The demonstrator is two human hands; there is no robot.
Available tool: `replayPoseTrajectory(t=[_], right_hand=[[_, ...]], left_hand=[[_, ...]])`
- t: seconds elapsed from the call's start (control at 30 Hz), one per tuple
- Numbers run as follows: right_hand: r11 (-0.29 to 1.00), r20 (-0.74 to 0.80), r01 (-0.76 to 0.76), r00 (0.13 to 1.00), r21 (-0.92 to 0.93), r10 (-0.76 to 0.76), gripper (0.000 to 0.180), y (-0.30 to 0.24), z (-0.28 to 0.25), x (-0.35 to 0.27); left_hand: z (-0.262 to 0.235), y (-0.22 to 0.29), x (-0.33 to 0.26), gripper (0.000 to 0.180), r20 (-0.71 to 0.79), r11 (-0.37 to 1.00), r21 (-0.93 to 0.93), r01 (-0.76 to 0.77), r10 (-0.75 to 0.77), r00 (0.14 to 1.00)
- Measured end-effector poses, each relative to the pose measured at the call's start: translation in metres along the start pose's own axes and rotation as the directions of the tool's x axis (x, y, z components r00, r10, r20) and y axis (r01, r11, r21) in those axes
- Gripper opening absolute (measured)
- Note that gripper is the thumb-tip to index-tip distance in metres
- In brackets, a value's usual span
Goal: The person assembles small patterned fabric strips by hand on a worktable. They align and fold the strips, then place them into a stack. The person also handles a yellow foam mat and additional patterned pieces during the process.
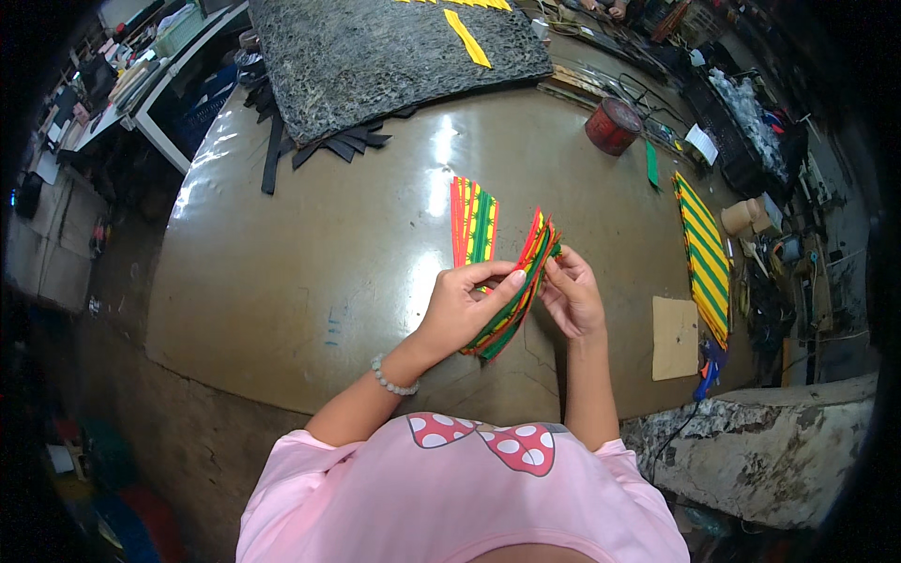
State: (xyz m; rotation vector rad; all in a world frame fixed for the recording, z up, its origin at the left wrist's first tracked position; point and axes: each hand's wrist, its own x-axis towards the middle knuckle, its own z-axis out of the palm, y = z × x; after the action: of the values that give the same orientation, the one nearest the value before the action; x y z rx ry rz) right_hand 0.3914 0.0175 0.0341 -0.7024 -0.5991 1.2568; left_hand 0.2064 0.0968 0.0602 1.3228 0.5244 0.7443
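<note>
A bundle of patterned strips (511, 314), red, green and yellow, is held upright on edge between my two hands over the table. My left hand (469, 296) closes round its middle, thumb on the near face. At the bundle's upper right end, the fingers of my right hand (574, 289) pinch the strip ends. Behind my left hand, more strips of the same pattern (476, 220) lie fanned on the table, their lower ends partly hidden by that hand.
A grey mottled slab (385, 70) with yellow strips (467, 39) stands at the back; black strips (343, 148) stick out under it. To the right are a red tin (613, 127), green-and-yellow striped strips (704, 258), a cardboard piece (675, 338) and a blue-handled tool (710, 372).
</note>
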Motion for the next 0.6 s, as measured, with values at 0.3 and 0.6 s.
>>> replayPoseTrajectory(t=[0.3, 0.6], right_hand=[[0.998, 0.008, 0.029, 1.0, 0.047, -0.029, 0.024, -0.001, -0.003, -0.003], [0.955, -0.251, 0.092, 0.954, -0.281, -0.165, 0.026, 0.003, 0.019, -0.003]], left_hand=[[-0.008, -0.007, 0.003, 0.032, 0.262, 0.882, -0.339, 0.328, -0.246, 0.933], [0.002, -0.016, 0.0, 0.069, 0.026, 0.996, -0.073, -0.049, 0.051, 0.998]])
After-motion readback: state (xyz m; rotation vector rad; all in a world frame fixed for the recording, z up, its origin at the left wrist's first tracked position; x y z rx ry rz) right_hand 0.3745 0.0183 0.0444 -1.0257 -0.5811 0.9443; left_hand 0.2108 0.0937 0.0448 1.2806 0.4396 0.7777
